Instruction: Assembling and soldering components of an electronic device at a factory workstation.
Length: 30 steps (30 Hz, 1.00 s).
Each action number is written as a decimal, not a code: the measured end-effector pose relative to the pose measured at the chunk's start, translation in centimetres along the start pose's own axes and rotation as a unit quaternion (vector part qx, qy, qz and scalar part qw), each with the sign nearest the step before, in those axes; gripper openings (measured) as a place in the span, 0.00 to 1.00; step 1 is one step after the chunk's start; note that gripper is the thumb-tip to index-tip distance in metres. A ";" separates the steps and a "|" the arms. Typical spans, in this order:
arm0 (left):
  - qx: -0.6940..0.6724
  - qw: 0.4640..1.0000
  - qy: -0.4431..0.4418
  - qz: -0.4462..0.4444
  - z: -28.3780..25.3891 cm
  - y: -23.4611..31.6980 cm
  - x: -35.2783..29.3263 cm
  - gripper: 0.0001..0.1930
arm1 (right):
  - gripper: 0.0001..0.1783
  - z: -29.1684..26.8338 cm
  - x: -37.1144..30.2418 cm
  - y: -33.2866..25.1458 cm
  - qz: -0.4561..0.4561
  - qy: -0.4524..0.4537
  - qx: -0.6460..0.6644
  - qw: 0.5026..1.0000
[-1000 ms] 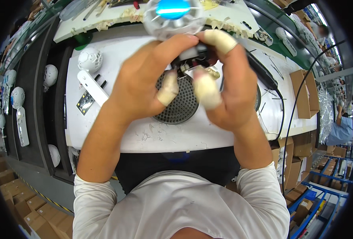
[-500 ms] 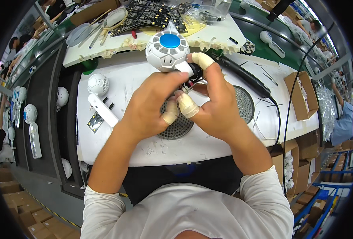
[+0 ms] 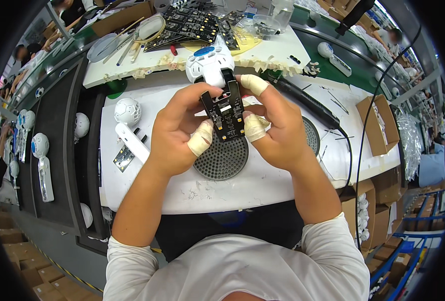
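Note:
Between my hands is a black circuit board (image 3: 226,120) with a forked upper end, its component side turned up toward me. My left hand (image 3: 180,128) pinches its left edge, thumb on the face. On the opposite edge my right hand (image 3: 277,123) grips it the same way. Pale tape wraps both thumbs and my right index finger. Just beyond the board's fork, a white round device head (image 3: 213,67) with a blue disc is tipped away. It appears joined to the board, though the joint is partly hidden. Under the board lies a grey perforated round pad (image 3: 221,160).
At left lie another white device head (image 3: 127,111), a white handle shell (image 3: 133,142) and a small circuit board (image 3: 124,158). A black corded tool (image 3: 308,103) lies at right, near an open cardboard box (image 3: 378,125). Stacked circuit boards (image 3: 192,25) cover the raised shelf.
My hands have spread apart and turned the piece over. The white head has tipped away from me, and the circuit board, earlier mostly hidden, now faces up.

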<state>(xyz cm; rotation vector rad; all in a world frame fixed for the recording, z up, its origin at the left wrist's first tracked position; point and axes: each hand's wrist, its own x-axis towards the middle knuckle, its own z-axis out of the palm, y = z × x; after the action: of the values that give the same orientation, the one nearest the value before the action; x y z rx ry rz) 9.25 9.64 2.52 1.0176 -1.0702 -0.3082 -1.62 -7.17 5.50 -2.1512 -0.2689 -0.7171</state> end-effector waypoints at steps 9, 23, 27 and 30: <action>-0.005 0.999 -0.018 -0.026 -0.3 -0.9 -0.4 0.24 | 0.28 0.8 -0.2 -0.1 -0.071 0.045 -0.204 0.975; 0.386 0.902 0.000 0.194 1.2 -0.8 0.3 0.30 | 0.28 3.3 -0.8 0.2 0.060 0.104 -0.041 0.992; 0.399 0.887 0.018 0.229 1.2 -0.8 0.5 0.34 | 0.26 2.4 -0.3 0.2 0.114 0.056 0.096 0.987; 0.415 0.890 -0.019 0.185 1.2 -0.8 0.4 0.34 | 0.25 2.0 0.1 0.2 0.144 0.036 0.146 0.978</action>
<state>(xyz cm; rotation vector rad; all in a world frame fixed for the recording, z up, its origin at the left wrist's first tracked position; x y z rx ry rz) 8.66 8.30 2.22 1.5204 -1.4438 0.4976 -0.69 -5.76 4.40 -1.8303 -0.0184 -0.5493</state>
